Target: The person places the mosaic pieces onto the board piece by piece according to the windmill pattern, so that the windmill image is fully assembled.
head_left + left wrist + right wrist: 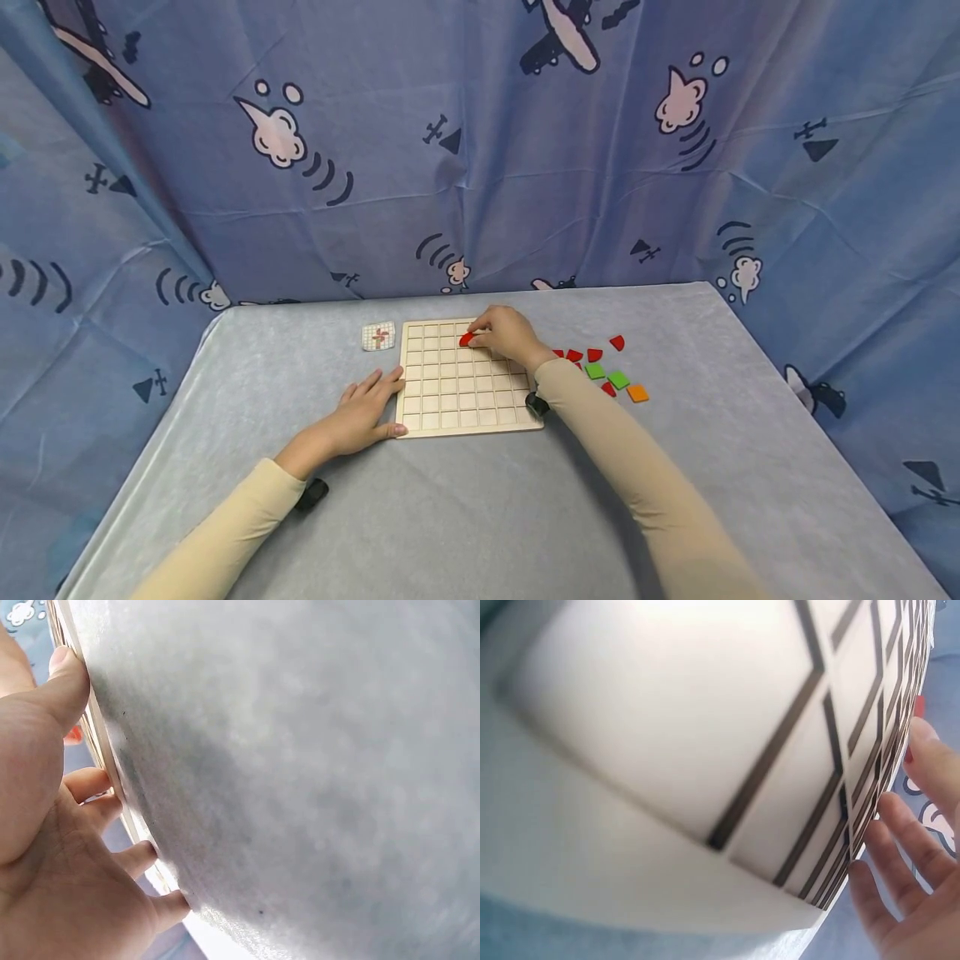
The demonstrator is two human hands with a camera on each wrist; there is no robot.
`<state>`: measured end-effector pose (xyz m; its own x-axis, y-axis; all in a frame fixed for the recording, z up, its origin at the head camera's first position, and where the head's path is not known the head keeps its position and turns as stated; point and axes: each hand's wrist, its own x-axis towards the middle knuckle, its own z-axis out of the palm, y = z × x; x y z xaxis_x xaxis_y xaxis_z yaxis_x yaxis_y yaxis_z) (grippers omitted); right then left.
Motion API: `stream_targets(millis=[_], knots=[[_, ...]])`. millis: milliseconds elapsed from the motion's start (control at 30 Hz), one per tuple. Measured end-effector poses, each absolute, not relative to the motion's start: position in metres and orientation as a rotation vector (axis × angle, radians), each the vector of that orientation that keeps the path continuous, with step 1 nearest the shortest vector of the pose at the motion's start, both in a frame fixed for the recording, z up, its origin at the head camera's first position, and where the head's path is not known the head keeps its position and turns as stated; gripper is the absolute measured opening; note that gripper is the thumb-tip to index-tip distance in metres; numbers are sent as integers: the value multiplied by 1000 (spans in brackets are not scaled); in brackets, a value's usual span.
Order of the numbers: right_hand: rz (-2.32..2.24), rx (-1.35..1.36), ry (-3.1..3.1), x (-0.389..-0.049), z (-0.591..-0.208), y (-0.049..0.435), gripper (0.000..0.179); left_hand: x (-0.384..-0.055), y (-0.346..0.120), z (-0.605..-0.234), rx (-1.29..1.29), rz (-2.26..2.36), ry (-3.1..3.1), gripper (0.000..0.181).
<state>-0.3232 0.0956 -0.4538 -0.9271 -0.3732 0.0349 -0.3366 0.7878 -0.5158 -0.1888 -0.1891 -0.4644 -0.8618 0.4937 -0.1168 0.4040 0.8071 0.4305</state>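
A light wooden grid board (465, 386) lies on the table, divided into square cells. Over its upper part, my right hand (510, 336) pinches a red rounded tile (466, 340) between thumb and fingers; the tile's exact contact with the cell cannot be made out. A bit of the red tile (919, 706) also shows past the thumb in the right wrist view. My left hand (363, 417) lies spread at the board's left side, its thumb at the near left corner and fingertips by the edge. In the left wrist view the fingers (136, 859) touch along that edge.
A small pattern card (378, 336) with a red figure on a grid sits left of the board. To the right are several red wedge tiles (617, 342), green square tiles (618, 380) and an orange square tile (637, 392). A blue patterned curtain (465, 150) hangs behind.
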Motion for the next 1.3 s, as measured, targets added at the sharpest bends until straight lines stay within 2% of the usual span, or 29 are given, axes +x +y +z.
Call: stream_targets(millis=[600, 1300], knots=[[-755, -524, 2956, -319, -454, 89, 23, -187, -188, -466, 718, 579, 2789, 76], [-769, -477, 2948, -318, -454, 85, 25, -187, -188, -465, 708, 567, 2789, 77]])
